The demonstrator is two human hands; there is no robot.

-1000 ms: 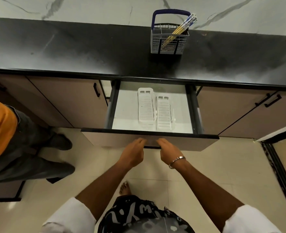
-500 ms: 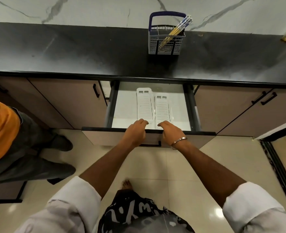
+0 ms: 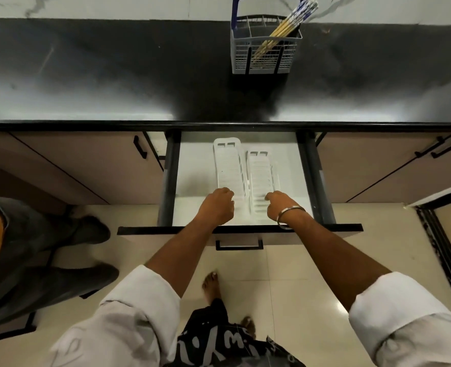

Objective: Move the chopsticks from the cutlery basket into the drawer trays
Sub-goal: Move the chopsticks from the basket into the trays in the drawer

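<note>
Head view: the yellow chopsticks with blue-and-white patterned tops [image 3: 280, 30] are seen leaning in the grey wire-mesh cutlery basket with a blue handle [image 3: 265, 59], which is parked at the back of the black countertop [image 3: 113, 75]. Two white slotted plastic trays [image 3: 229, 165] are laid side by side in the pulled-out drawer [image 3: 245, 230]. Left hand [image 3: 217, 207] and right hand [image 3: 281, 205] are held over the trays' near ends, fingers curled in, nothing gripped as far as can be seen.
</note>
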